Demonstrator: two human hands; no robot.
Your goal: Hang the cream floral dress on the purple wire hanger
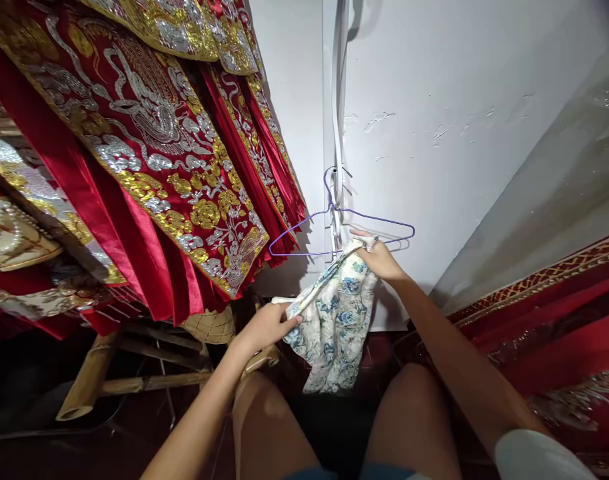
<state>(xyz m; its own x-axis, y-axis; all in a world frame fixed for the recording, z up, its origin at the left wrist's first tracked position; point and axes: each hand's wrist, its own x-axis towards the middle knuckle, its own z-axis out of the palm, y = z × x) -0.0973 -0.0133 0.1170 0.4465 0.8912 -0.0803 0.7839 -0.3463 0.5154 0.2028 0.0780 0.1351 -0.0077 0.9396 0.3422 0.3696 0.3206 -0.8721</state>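
Between my hands hangs a white garment with a blue and green floral print (337, 327); its exact kind is not plain. My left hand (269, 327) grips one end of its top edge, thumb on the near side. Higher up and to the right, my right hand (377, 257) pinches the other end, close against the lower bar of a purple wire hanger (304, 253). The hanger's hook is at the white cord or pipe on the wall. Whether the cloth goes over the hanger's bar is hidden by the folds and my right fingers.
Red costumes with gold and silver embroidery (184, 167) hang at the left. Below them stands a bamboo frame (149, 383) beside a woven basket (212, 325). A white wall (434, 80) is in front. More red, gold-trimmed cloth (559, 320) lies at the right.
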